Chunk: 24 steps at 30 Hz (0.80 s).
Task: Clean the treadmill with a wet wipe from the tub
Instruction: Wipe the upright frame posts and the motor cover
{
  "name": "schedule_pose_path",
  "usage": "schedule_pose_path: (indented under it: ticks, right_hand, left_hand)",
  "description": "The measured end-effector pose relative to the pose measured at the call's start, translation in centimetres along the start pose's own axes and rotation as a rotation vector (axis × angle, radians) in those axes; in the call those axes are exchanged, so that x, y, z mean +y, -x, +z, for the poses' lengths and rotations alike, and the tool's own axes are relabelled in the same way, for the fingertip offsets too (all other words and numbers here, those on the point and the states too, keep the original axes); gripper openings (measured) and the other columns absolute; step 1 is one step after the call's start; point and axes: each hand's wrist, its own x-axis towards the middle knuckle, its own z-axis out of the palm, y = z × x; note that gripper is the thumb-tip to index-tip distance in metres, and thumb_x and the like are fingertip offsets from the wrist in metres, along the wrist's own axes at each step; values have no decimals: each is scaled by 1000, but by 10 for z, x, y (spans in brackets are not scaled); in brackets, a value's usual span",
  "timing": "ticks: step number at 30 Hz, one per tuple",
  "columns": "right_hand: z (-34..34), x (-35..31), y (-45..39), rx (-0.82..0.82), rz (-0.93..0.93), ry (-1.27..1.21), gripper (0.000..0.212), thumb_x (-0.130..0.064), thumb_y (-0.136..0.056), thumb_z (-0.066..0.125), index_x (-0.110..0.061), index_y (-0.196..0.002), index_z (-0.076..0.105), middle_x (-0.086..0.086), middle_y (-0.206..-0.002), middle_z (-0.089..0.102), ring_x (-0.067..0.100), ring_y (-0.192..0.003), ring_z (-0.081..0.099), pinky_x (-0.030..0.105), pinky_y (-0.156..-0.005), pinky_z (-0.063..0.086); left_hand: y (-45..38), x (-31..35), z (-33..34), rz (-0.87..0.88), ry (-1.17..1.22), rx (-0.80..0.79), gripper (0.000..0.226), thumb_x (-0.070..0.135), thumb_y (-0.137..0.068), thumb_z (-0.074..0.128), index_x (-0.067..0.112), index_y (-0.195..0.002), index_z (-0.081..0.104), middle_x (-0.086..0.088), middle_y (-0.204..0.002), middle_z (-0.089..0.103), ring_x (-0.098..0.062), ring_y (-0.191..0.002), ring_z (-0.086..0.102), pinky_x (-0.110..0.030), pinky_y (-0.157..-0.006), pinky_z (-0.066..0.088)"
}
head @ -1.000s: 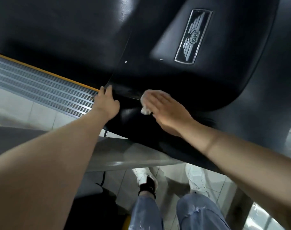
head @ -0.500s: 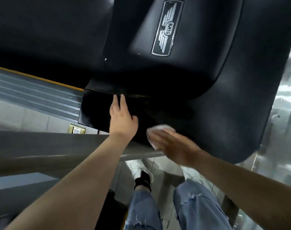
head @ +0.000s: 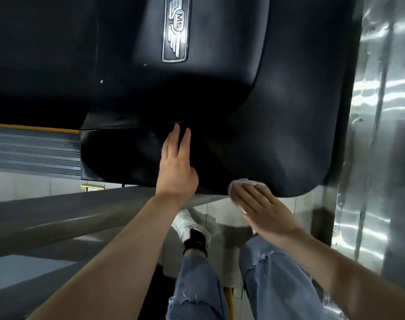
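Left hand [head: 177,168]: fingers straight, palm resting flat on the black treadmill cover [head: 277,112].
Right hand [head: 263,210]: fingers extended, pressing the wet wipe [head: 243,182] against the cover's lower edge.
Badge [head: 176,28]: silver winged emblem, upper cover.

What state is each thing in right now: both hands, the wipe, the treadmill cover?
left hand: open, fingers straight, resting flat on the black cover
right hand: open, fingers straight, pressing the wipe against the cover's lower edge
wet wipe: bunched under the right fingers, partly hidden
treadmill cover: black, glossy, a few pale specks near the badge
badge: in place, untouched
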Motion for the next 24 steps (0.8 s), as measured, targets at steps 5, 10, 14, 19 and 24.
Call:
schedule_pose_path:
  ticks: [5, 10, 14, 19, 24]
  right_hand:
    - [-41, 4, -119, 245, 200, -99, 57, -32, -103, 37, -5, -153, 30, 13, -161, 23, 30, -148, 23, 48, -120, 23]
    - [-21, -2, -55, 163, 374, -186, 60, -28, -99, 47, -6, -153, 30, 12, -160, 27, 28, -149, 23, 48, -118, 25]
    - [-3, -17, 26, 17, 680, -319, 67, -38, -100, 33, -3, -155, 17, 16, -163, 12, 31, -151, 11, 49, -119, 20]
    - [-39, -2, -89, 202, 416, -360, 68, -36, -99, 44, -10, -155, 17, 11, -163, 17, 28, -151, 13, 42, -123, 9]
    - [-21, 18, -51, 260, 776, -455, 62, -36, -98, 40, -8, -153, 29, 13, -160, 27, 32, -149, 21, 47, -122, 16]
  left_hand:
    - [1, 13, 17, -8, 51, 30, 85, -14, -81, 42, 18, -157, 20, 2, -166, 6, -19, -151, 4, -41, -124, 18]
    - [2, 23, 19, -10, 35, 70, 84, -14, -80, 43, 17, -156, 24, -3, -165, 10, -23, -151, 9, -45, -123, 20]
    - [2, 49, 33, -7, 12, 73, 86, -13, -80, 42, 20, -157, 21, 2, -166, 5, -21, -153, 2, -36, -125, 9]
    - [-20, 79, 49, 54, 45, 180, 67, -5, -90, 43, 10, -153, 31, -6, -164, 20, -23, -152, 12, -32, -124, 10]
    - [-45, 90, 38, 85, 121, 127, 72, -10, -84, 40, 11, -153, 32, -3, -162, 25, -18, -151, 17, -34, -125, 12]
